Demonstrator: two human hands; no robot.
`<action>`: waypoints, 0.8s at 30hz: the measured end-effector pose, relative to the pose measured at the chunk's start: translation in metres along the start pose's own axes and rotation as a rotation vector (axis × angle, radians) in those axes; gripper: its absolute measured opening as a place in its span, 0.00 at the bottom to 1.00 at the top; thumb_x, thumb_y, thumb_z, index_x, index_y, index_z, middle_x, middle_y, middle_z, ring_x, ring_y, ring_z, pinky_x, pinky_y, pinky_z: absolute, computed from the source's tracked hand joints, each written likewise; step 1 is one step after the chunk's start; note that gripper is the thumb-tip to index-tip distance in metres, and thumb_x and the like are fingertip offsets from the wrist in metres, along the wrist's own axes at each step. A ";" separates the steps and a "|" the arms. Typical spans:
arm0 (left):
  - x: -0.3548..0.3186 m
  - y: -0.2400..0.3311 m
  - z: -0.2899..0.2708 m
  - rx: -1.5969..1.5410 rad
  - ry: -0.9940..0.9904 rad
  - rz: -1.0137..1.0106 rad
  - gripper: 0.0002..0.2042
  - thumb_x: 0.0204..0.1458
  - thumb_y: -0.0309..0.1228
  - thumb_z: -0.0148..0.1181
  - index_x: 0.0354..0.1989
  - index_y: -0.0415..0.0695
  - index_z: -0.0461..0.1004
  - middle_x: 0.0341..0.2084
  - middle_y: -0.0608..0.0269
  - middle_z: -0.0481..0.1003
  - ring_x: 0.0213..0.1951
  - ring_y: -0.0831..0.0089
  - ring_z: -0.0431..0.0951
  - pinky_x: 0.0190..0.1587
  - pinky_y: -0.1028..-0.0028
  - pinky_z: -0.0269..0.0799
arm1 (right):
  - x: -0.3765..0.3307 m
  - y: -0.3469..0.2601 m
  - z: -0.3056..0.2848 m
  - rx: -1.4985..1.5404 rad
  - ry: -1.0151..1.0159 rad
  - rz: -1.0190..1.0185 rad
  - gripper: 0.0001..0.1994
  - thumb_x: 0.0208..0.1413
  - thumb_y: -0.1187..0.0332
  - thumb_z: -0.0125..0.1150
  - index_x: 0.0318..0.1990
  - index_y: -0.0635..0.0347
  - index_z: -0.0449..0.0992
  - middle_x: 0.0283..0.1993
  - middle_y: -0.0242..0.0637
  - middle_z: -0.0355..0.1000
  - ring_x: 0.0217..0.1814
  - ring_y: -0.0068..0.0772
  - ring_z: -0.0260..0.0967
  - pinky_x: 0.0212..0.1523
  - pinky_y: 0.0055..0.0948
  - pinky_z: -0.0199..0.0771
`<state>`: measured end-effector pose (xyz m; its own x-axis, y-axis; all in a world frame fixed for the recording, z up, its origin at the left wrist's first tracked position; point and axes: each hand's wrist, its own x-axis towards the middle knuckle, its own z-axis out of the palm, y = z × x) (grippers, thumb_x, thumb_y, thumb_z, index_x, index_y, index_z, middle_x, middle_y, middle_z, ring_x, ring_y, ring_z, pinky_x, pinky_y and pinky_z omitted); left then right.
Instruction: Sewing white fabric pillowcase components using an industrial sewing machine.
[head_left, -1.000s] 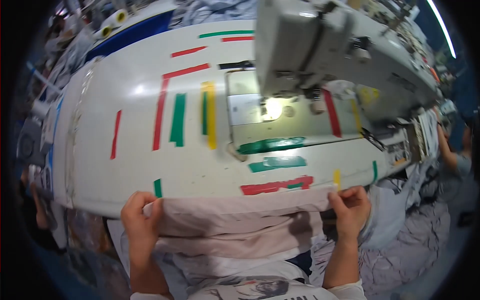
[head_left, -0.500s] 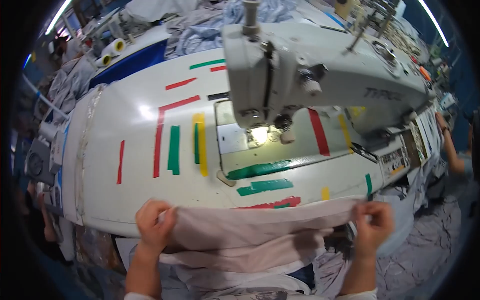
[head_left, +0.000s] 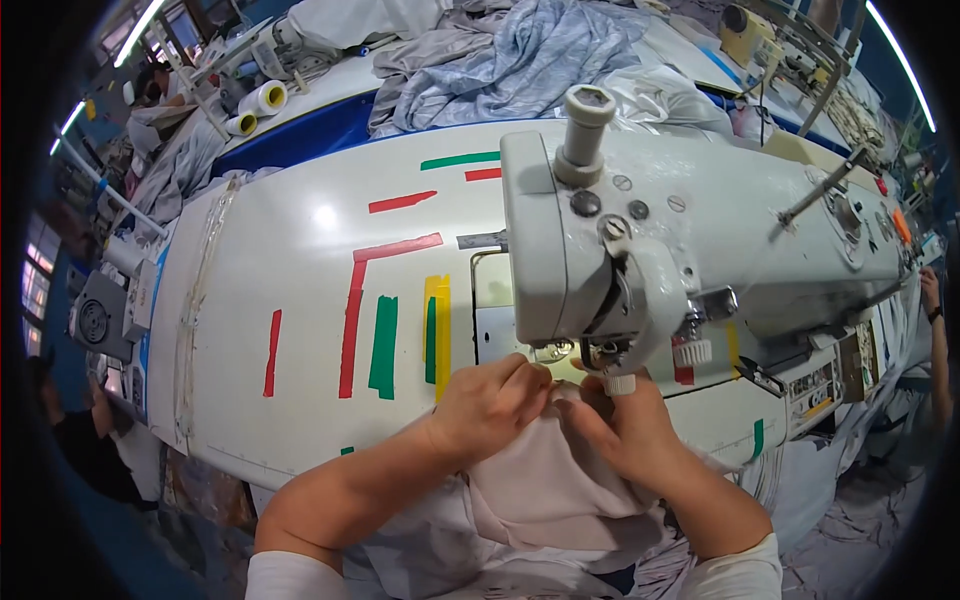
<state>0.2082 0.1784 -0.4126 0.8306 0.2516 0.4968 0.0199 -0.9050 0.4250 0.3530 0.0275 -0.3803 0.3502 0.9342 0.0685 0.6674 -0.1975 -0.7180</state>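
A pale pink piece of fabric (head_left: 548, 478) runs from my lap up over the table edge to the needle area of a white sewing machine (head_left: 740, 225). My left hand (head_left: 495, 402) is closed on the fabric's upper edge, just left of the presser foot. Close beside it, my right hand (head_left: 628, 425) grips the same edge, its thumb on top. Some of the right fingers are hidden behind the white knob (head_left: 620, 384) and machine head. The needle itself is hard to make out.
Red (head_left: 350, 345), green (head_left: 384, 348) and yellow tape strips mark the white table (head_left: 230, 400). Crumpled grey-blue cloth (head_left: 510, 65) and yellow-cored thread cones (head_left: 265, 98) lie behind. Small tools (head_left: 760, 375) sit at the right. Other people are at both sides.
My hands have come together and moved forward under the machine head. The fabric, earlier stretched wide between them at the table's front edge, is now gathered near the needle. The view has shifted.
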 end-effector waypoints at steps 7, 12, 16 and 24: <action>0.011 -0.019 0.007 -0.205 -0.116 -0.260 0.06 0.45 0.25 0.57 0.29 0.41 0.66 0.24 0.58 0.67 0.24 0.56 0.72 0.24 0.62 0.67 | 0.025 0.025 0.005 0.065 -0.058 -0.012 0.08 0.52 0.68 0.59 0.38 0.59 0.78 0.35 0.42 0.75 0.38 0.40 0.74 0.37 0.36 0.73; 0.018 -0.020 0.007 -0.046 -0.082 -0.295 0.06 0.43 0.23 0.56 0.28 0.40 0.66 0.24 0.57 0.68 0.24 0.54 0.72 0.25 0.61 0.67 | 0.033 0.050 0.007 -0.089 0.062 -0.272 0.18 0.50 0.64 0.61 0.48 0.58 0.71 0.46 0.43 0.71 0.49 0.42 0.68 0.48 0.39 0.66; 0.027 -0.021 0.008 0.004 -0.049 -0.341 0.06 0.43 0.23 0.56 0.27 0.41 0.65 0.23 0.57 0.68 0.23 0.55 0.72 0.25 0.62 0.68 | 0.039 0.049 -0.009 -0.111 0.208 -0.282 0.20 0.49 0.62 0.62 0.50 0.58 0.70 0.48 0.44 0.70 0.51 0.43 0.67 0.50 0.40 0.64; 0.027 -0.024 0.009 -0.002 -0.063 -0.338 0.06 0.43 0.23 0.56 0.26 0.41 0.65 0.22 0.57 0.69 0.23 0.55 0.73 0.25 0.63 0.69 | 0.058 0.043 -0.012 -0.202 0.222 -0.320 0.26 0.48 0.59 0.64 0.54 0.59 0.67 0.52 0.44 0.68 0.55 0.44 0.64 0.55 0.42 0.61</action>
<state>0.2351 0.2044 -0.4159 0.8099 0.5155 0.2798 0.2992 -0.7734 0.5588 0.4102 0.0696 -0.3992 0.2230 0.8756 0.4285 0.8727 0.0165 -0.4879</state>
